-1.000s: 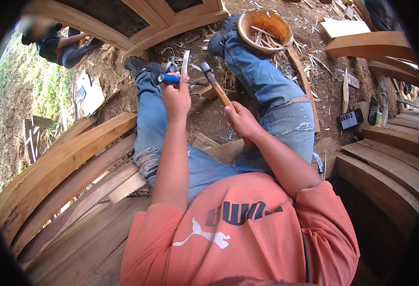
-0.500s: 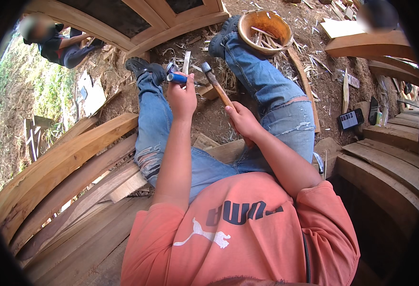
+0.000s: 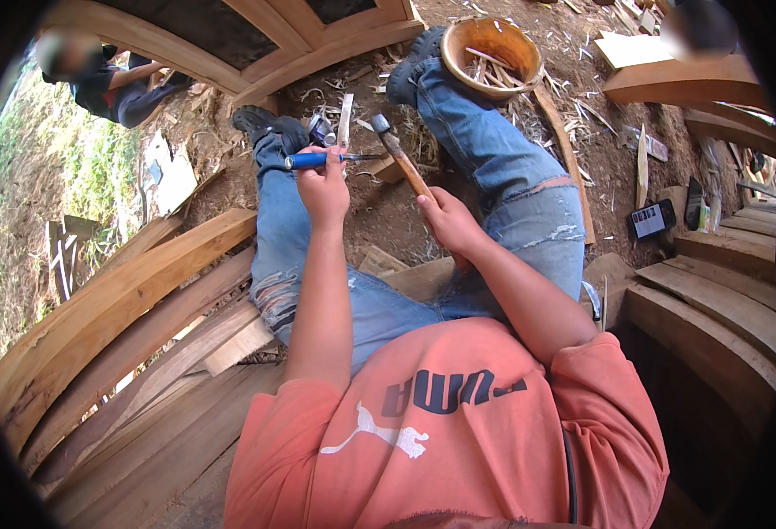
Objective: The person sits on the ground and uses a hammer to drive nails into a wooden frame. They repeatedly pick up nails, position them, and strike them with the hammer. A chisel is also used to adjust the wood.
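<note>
My left hand (image 3: 324, 196) is closed round a chisel with a blue handle (image 3: 303, 161). The handle's butt sticks out to the left, and the thin dark metal shaft points right, towards the hammer. In my right hand (image 3: 450, 220) is a hammer (image 3: 403, 164), gripped low on its worn wooden handle with the metal head up and to the left. Both tools are held in the air between my knees. Just beyond the chisel, a silvery and blue object (image 3: 321, 130) lies by my left shoe, too small to make out.
A round tub (image 3: 451, 63) with wood offcuts stands by my right foot. Wood shavings litter the dirt. Beams (image 3: 132, 291) lie to the left, more boards (image 3: 714, 309) to the right. A phone (image 3: 652, 219) lies right. A wooden frame (image 3: 317, 57) stands ahead; a person (image 3: 123, 88) sits far left.
My left hand has turned the chisel and shifted slightly left and down, so more of the blue handle and the shaft now show sideways. My right hand and the hammer are almost unmoved.
</note>
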